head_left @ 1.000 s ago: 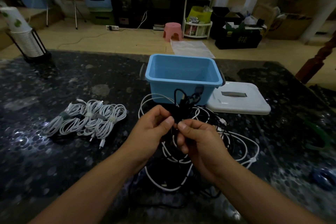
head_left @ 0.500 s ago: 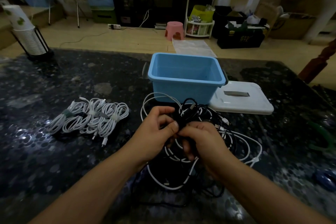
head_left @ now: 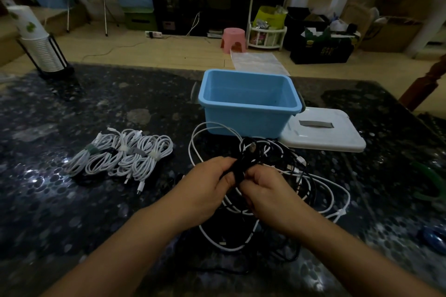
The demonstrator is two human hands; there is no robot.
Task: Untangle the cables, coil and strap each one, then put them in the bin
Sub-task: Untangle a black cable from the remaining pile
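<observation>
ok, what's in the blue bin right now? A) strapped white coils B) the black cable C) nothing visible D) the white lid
C: the blue bin shows only bare interior; the strapped white coils lie on the table to its left, and the white lid lies beside it on the right.

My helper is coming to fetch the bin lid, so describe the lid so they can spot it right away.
Find the blue bin in the middle of the dark table. The lid lies flat on the table right beside it, on its right side. It is the only white flat panel there, with a grey handle on top.
</observation>
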